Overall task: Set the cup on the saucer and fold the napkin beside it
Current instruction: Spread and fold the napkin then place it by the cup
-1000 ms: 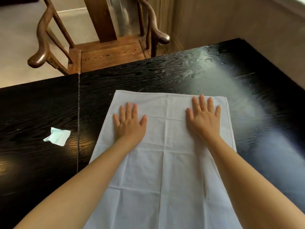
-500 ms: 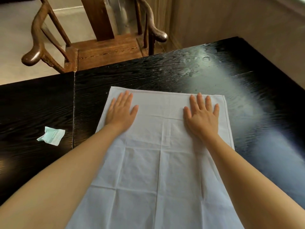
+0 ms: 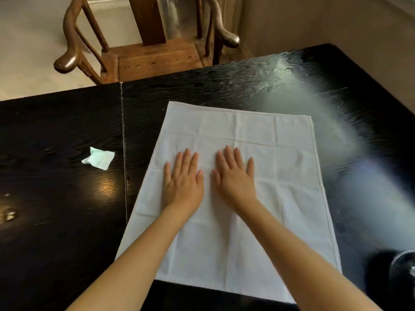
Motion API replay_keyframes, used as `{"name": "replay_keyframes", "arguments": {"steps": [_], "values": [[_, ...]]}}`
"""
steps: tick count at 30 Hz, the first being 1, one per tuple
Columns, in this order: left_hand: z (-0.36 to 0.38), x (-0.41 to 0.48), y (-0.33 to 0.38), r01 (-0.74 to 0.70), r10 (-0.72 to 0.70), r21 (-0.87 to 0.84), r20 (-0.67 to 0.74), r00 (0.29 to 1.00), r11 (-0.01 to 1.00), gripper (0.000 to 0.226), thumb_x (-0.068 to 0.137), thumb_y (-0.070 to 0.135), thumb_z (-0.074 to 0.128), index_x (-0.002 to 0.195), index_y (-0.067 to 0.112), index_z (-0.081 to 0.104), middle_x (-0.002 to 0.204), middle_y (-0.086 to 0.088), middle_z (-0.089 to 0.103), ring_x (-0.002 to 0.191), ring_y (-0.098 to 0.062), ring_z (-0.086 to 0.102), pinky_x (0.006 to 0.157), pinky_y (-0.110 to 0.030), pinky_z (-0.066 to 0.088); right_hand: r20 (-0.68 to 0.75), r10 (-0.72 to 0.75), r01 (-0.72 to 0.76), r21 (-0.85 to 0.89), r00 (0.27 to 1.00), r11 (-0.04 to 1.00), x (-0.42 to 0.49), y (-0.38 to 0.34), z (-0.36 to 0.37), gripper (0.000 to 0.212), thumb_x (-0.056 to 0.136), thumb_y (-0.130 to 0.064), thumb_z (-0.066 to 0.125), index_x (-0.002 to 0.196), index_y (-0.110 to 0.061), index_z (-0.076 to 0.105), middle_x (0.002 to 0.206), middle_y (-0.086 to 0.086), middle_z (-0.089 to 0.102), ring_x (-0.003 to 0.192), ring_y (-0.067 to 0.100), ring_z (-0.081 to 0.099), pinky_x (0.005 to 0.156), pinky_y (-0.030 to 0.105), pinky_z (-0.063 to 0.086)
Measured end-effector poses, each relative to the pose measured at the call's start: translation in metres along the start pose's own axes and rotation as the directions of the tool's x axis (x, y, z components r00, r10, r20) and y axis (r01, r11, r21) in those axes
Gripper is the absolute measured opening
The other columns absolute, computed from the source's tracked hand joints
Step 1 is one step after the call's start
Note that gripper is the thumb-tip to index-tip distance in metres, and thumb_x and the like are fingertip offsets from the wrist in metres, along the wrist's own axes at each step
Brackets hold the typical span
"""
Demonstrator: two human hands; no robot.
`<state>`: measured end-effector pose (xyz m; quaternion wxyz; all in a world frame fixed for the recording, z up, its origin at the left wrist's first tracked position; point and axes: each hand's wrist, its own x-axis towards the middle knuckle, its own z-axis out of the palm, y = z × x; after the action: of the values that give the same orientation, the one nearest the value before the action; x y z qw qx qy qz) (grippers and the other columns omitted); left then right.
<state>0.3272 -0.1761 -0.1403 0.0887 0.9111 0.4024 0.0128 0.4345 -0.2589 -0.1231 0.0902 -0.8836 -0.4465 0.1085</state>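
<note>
A white cloth napkin [image 3: 280, 153] lies spread flat on the black wooden table [image 3: 56, 221], with crease lines across it. My left hand [image 3: 183, 180] and my right hand [image 3: 233, 178] rest palm down side by side on the napkin's middle, fingers apart and holding nothing. At the lower right edge of the view a curved glass rim [image 3: 403, 263] shows; I cannot tell whether it is the cup or the saucer.
A small crumpled pale green wrapper [image 3: 98, 158] lies on the table to the left of the napkin. A wooden armchair [image 3: 155, 57] stands behind the table's far edge. A seam [image 3: 123, 153] runs across the tabletop just left of the napkin.
Both hands have slid back from the napkin's far corners toward its middle and now lie close together. The view has pulled back, so the napkin's near edge shows.
</note>
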Motion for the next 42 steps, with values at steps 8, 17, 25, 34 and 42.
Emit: {"name": "replay_keyframes", "arguments": {"steps": [8,17,25,34,42], "values": [[-0.008,-0.037,-0.069,-0.034,0.034,0.066,0.005,0.999,0.997,0.071,0.087,0.050,0.000,0.149,0.015,0.009,0.158,0.000,0.007,0.146,-0.013,0.002,0.119,-0.037,0.001,-0.060,0.179,-0.183,-0.074,0.982,0.980,-0.067,0.052,-0.002,0.068,0.083,-0.057,0.005,0.147,-0.036,0.014,0.159,-0.008,0.008,0.147,0.018,0.002,0.118,0.045,0.000],[-0.020,-0.081,-0.072,0.060,-0.065,0.071,0.064,0.996,0.996,0.061,0.094,0.047,0.001,0.146,0.017,-0.008,0.156,-0.002,-0.014,0.143,-0.015,-0.017,0.116,-0.036,-0.018,-0.071,0.413,-0.416,-0.042,0.908,0.908,-0.109,0.083,-0.012,0.078,0.079,-0.055,-0.001,0.149,-0.024,0.015,0.159,0.003,0.009,0.147,0.022,0.002,0.118,0.051,-0.001],[-0.005,-0.130,-0.024,-0.184,0.180,0.052,0.082,0.980,0.981,0.060,0.094,0.045,0.021,0.144,0.013,0.021,0.153,-0.006,0.026,0.142,-0.020,0.023,0.112,-0.039,0.009,-0.064,0.074,-0.077,-0.057,0.995,0.995,-0.159,-0.026,0.025,0.055,0.094,-0.047,0.029,0.145,-0.025,0.030,0.154,-0.001,0.026,0.143,0.019,0.015,0.112,0.044,0.005],[-0.019,-0.122,-0.100,-0.683,0.632,0.114,0.296,0.716,0.721,0.067,0.092,0.061,0.003,0.147,0.026,-0.012,0.158,-0.003,-0.004,0.142,-0.011,-0.019,0.114,-0.035,-0.011,0.163,-0.185,0.212,-0.170,0.969,0.962,-0.205,0.052,0.007,0.064,0.093,-0.061,0.011,0.149,-0.030,0.010,0.158,-0.002,0.013,0.145,0.017,-0.004,0.115,0.044,-0.001],[-0.027,-0.121,-0.104,-0.756,0.692,0.179,0.311,0.651,0.630,0.084,0.090,0.069,0.018,0.150,0.012,0.005,0.158,-0.012,0.005,0.145,-0.023,-0.005,0.114,-0.041,-0.003,0.084,-0.441,0.449,-0.165,0.893,0.878,-0.204,0.073,-0.018,0.044,0.097,-0.039,0.032,0.134,-0.018,0.042,0.138,0.008,0.053,0.127,0.031,0.048,0.103,0.047,0.043]]}}
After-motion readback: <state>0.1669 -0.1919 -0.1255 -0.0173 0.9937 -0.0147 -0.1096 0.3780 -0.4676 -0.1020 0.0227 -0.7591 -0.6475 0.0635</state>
